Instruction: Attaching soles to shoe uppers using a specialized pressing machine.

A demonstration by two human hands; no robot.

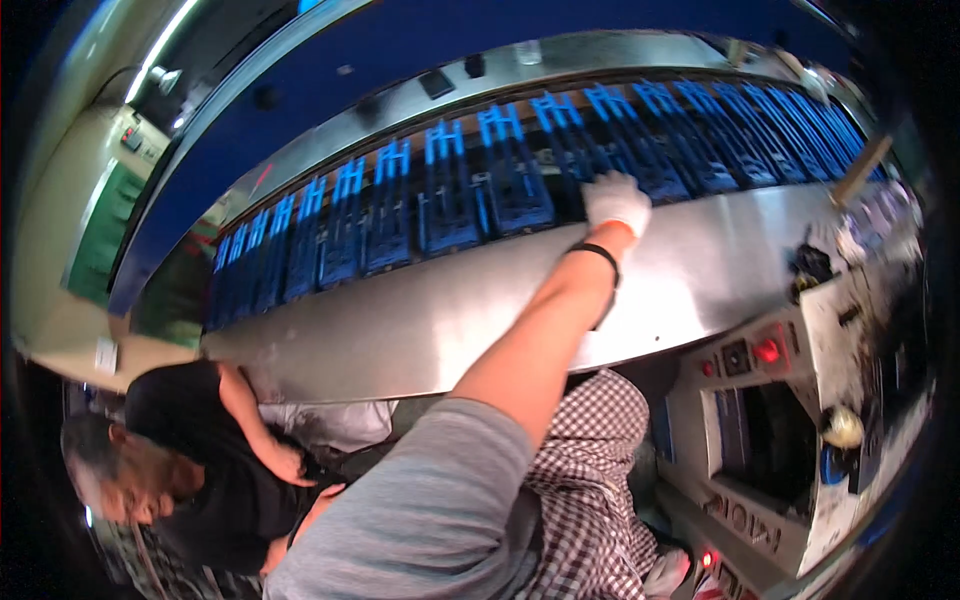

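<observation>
My left arm, in a grey sleeve with a black wristband, stretches forward over a steel table edge. On my left hand (617, 203) is a white glove, with its fingers curled at the near end of a row of dark blue plates (515, 205). Whatever the fingertips hold, if anything, is hidden. The plates stand side by side in a long line, and pale blue forked bars (445, 142) show at their far ends. A dark gap (570, 205) lies beside the hand. My right hand is out of the picture.
The brushed steel ledge (400, 320) runs along the near side. At right stands a metal control box (690, 420) with a red lit button (767, 350). A co-worker in a black shirt (190, 420) sits at left. A wooden stick (862, 172) rises at far right.
</observation>
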